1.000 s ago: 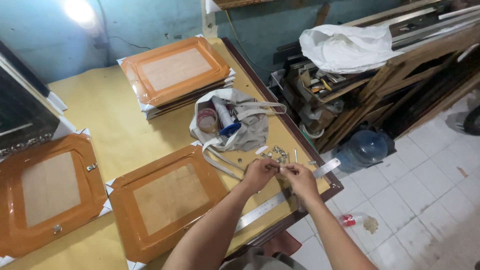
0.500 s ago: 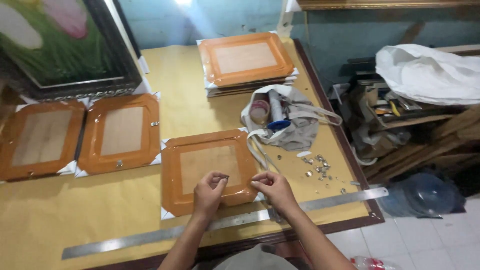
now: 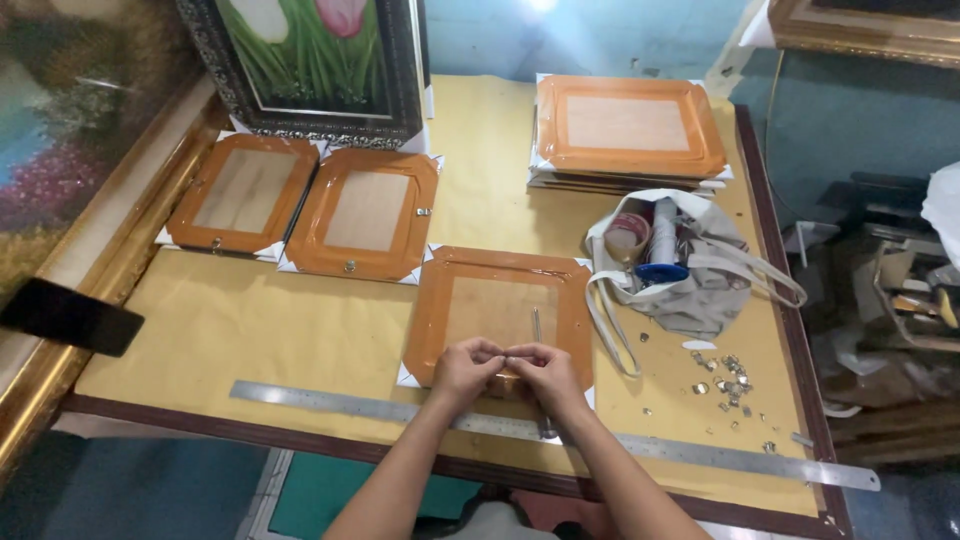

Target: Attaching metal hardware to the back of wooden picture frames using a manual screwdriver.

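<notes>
Shift: both hands had closed in over the orange frame (image 3: pixel 500 315).
Grip: left hand (image 3: pixel 465 368) and right hand (image 3: pixel 545 375) pinched, possibly on a small fitting, at the frame's near edge.

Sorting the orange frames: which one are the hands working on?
The frame nearest the table's front edge, alone by the long steel ruler; both hands meet on its lower rim.

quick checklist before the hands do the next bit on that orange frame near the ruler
1. Both hands on the work: left hand and right hand meet at the near edge of the orange frame: ok.
2. Frame flat on the table: ok.
3. Small part pinched between the fingertips: cannot tell.
4. Thin tool lying on the frame, within reach: ok.
5. Spare metal fittings loose near the table edge: not ok.
6. Steel ruler lies apart from the frame: cannot tell.
</notes>
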